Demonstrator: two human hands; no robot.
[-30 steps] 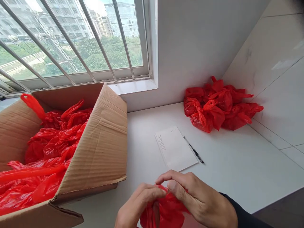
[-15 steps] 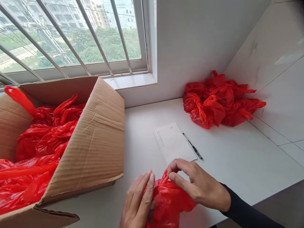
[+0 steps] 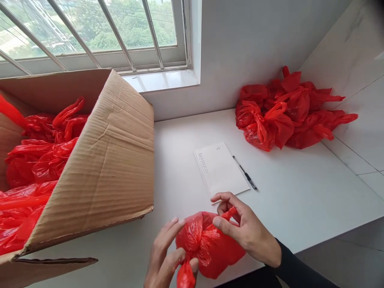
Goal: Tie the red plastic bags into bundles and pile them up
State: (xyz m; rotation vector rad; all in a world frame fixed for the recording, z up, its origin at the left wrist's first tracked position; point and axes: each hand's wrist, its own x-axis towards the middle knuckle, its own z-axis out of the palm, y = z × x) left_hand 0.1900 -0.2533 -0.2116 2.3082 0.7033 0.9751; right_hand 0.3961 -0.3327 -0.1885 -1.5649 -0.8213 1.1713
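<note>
On the white table in front of me lies a red plastic bag (image 3: pixel 216 250), gathered to a twist or knot at its middle. My left hand (image 3: pixel 168 256) pinches one handle of it between thumb and finger, and the handle's loose end hangs below the fingers. My right hand (image 3: pixel 243 228) grips the opposite handle between thumb and curled fingers at the bag's upper right. The bag's contents are hidden by the plastic.
An open cardboard box (image 3: pixel 120 160) filled with red bags (image 3: pixel 48 156) stands at the left under the barred window (image 3: pixel 135 28). A notepad (image 3: pixel 223 172) and a black pen (image 3: pixel 246 174) lie beyond my hands. More red bags (image 3: pixel 288 116) are heaped in the back right corner.
My left hand has gone from lying against the bag's side to pinching a handle. The bag's gathered middle now shows between my hands. The view has tilted down.
</note>
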